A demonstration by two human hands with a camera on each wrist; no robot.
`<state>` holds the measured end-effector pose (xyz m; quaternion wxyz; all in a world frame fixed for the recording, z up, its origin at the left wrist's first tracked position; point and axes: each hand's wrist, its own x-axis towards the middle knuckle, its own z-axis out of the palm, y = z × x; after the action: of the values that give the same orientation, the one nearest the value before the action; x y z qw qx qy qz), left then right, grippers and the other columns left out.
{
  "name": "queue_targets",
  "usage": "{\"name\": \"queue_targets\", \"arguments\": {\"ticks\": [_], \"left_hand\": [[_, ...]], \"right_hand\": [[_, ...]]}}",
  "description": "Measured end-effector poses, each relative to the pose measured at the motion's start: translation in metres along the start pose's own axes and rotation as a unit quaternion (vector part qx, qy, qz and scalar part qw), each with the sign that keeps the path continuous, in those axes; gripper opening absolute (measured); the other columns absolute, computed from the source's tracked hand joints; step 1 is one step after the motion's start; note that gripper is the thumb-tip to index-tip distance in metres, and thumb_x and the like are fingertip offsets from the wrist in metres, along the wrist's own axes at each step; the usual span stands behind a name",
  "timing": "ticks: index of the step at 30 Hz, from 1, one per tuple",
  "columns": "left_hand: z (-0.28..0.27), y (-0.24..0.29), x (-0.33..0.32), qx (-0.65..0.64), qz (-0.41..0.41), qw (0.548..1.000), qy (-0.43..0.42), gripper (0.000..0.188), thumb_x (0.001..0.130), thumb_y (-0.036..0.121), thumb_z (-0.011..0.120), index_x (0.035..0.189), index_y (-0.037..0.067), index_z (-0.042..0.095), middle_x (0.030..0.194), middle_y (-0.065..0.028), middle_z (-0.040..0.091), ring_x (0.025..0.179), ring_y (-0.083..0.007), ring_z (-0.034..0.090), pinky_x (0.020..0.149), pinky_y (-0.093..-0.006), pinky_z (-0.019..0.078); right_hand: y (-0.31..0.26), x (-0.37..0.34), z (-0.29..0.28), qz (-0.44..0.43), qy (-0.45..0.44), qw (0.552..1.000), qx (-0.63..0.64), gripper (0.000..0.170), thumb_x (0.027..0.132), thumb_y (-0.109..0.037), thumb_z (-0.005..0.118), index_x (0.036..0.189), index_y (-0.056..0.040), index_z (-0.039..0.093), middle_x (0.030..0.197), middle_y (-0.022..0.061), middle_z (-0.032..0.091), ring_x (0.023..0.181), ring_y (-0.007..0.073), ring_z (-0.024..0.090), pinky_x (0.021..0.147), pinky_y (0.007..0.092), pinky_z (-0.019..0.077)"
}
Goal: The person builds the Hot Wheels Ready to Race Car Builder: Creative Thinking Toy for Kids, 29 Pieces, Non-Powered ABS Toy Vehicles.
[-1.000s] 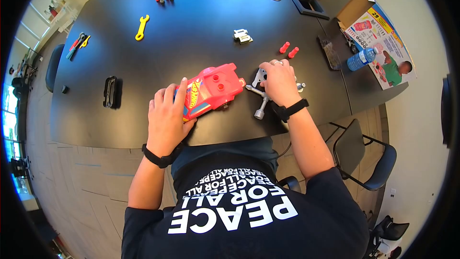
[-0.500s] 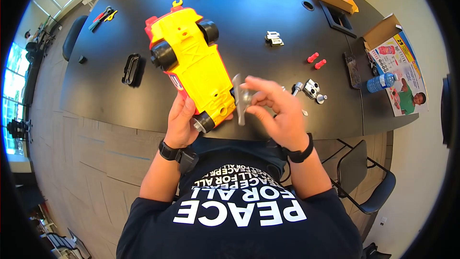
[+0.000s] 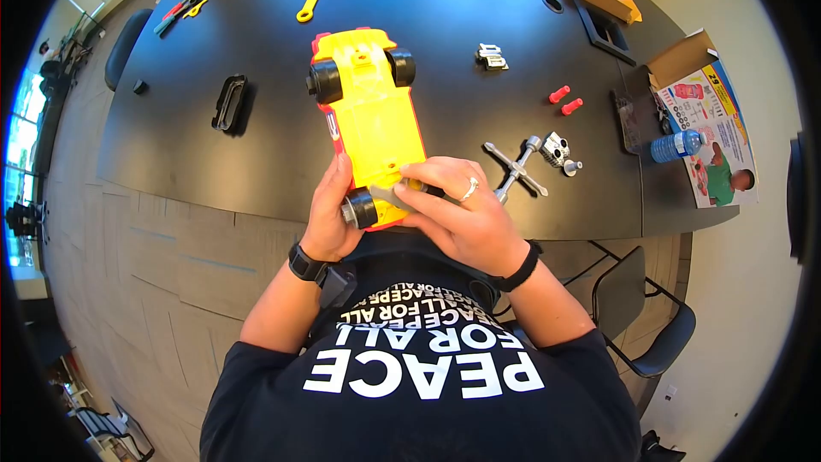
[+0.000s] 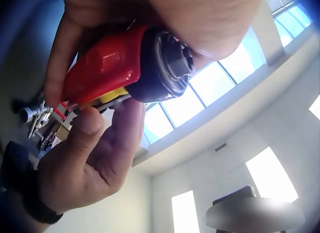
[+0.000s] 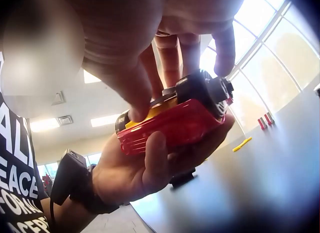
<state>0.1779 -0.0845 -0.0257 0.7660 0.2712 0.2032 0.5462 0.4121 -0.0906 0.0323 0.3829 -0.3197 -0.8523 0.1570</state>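
We have the red-and-yellow plastic toy car (image 3: 369,128) over the middle of the black counter (image 3: 265,171)'s near edge, a thin grey flat piece (image 3: 389,197) against its upturned underside. To its right lie a grey cross-shaped wrench (image 3: 516,169) and a blocky grey engine (image 3: 555,150); behind these, two red plastic bolts (image 3: 560,94). Toward the left edge lies an oblong black part (image 3: 233,103); toward the far edge, a yellow plastic spanner (image 3: 311,2).

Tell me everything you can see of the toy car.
The toy car is held over the table, underside toward the head camera: glossy, plastic-looking red body, yellow underside, black wheels, one showing a grey hub. The left hand grips its side; the right hand pinches a grey piece at its near end.
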Motion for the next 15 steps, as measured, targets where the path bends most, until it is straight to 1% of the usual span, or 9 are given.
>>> {"name": "queue_targets", "arguments": {"ticks": [1,2,4,5,6,8,9,11,15], "left_hand": [[-0.002,0.0,0.001,0.014,0.004,1.0,0.016,0.063,0.124,0.049,0.042,0.166,0.003,0.047,0.16,-0.0166,0.064,0.142,-0.0296,0.068,0.122,-0.0471,0.0537],[-0.003,0.0,0.002,0.029,0.007,0.999,0.031,0.066,0.123,0.053,0.04,0.167,0.005,0.048,0.16,-0.0169,0.066,0.142,-0.0312,0.068,0.121,-0.0493,0.0551],[0.002,0.005,0.002,0.015,0.002,1.0,0.025,0.066,0.123,0.053,0.042,0.166,0.004,0.048,0.159,-0.0179,0.066,0.142,-0.0317,0.068,0.121,-0.0495,0.055],[0.004,0.008,0.002,0.002,-0.003,1.0,0.018,0.065,0.122,0.052,0.044,0.166,0.004,0.049,0.159,-0.0189,0.066,0.143,-0.0322,0.068,0.121,-0.0498,0.0548],[0.006,0.008,0.002,0.001,-0.004,1.0,0.018,0.065,0.122,0.052,0.044,0.166,0.004,0.049,0.159,-0.0189,0.066,0.143,-0.0322,0.068,0.121,-0.0498,0.0548],[0.011,0.006,0.0,0.027,0.023,0.999,0.005,0.056,0.122,0.036,0.051,0.168,0.004,0.043,0.163,-0.0175,0.061,0.146,-0.0314,0.066,0.122,-0.0489,0.0539],[0.011,0.005,0.0,0.026,0.022,0.999,0.006,0.056,0.122,0.036,0.051,0.168,0.004,0.043,0.163,-0.0175,0.061,0.146,-0.0314,0.066,0.122,-0.0489,0.0539],[0.009,0.005,-0.001,0.021,0.006,0.999,0.024,0.058,0.12,0.026,0.056,0.171,0.005,0.039,0.164,-0.0183,0.06,0.147,-0.0328,0.065,0.123,-0.0497,0.0532],[0.014,0.011,-0.002,0.011,-0.015,1.0,0.011,0.061,0.118,0.02,0.057,0.174,0.006,0.035,0.166,-0.0178,0.058,0.15,-0.0324,0.062,0.124,-0.0492,0.0519]], "right_hand": [[0.003,-0.002,0.001,-0.021,0.008,1.0,-0.006,0.032,0.091,-0.006,0.085,0.123,-0.0079,0.081,0.14,0.0062,0.074,0.13,0.0302,0.07,0.113,0.0499,0.0523],[0.002,-0.002,0.001,-0.02,0.007,1.0,-0.006,0.032,0.091,-0.006,0.085,0.123,-0.0079,0.081,0.14,0.0062,0.074,0.13,0.0302,0.07,0.113,0.0499,0.0523],[0.0,-0.004,-0.001,-0.078,0.026,0.996,-0.036,0.027,0.091,-0.007,0.085,0.118,-0.0087,0.083,0.139,0.0047,0.078,0.132,0.0276,0.072,0.115,0.0505,0.0516],[-0.001,-0.008,-0.001,-0.064,0.01,0.998,-0.026,0.024,0.092,-0.006,0.084,0.116,-0.0088,0.084,0.14,0.0047,0.08,0.137,0.0282,0.072,0.121,0.0533,0.0497],[0.0,-0.009,-0.002,-0.063,0.01,0.998,-0.026,0.024,0.092,-0.006,0.084,0.116,-0.0088,0.084,0.14,0.0047,0.08,0.137,0.0282,0.072,0.121,0.0533,0.0497],[0.002,-0.011,-0.002,-0.082,0.024,0.996,-0.014,0.02,0.094,-0.005,0.083,0.114,-0.0056,0.084,0.138,0.0057,0.081,0.137,0.0297,0.073,0.127,0.0578,0.0455],[0.004,-0.012,-0.002,-0.081,0.024,0.996,-0.014,0.02,0.094,-0.005,0.083,0.114,-0.0056,0.084,0.138,0.0057,0.081,0.137,0.0297,0.073,0.127,0.0578,0.0455],[0.006,-0.015,-0.001,-0.106,0.032,0.994,-0.018,0.017,0.095,-0.004,0.082,0.112,-0.0023,0.083,0.138,0.0065,0.081,0.137,0.0307,0.074,0.132,0.0611,0.0399],[0.011,-0.019,-0.01,-0.14,-0.001,0.99,-0.017,0.015,0.096,-0.003,0.081,0.111,-0.0008,0.083,0.136,0.0068,0.081,0.136,0.0297,0.075,0.133,0.0615,0.0384]]}}
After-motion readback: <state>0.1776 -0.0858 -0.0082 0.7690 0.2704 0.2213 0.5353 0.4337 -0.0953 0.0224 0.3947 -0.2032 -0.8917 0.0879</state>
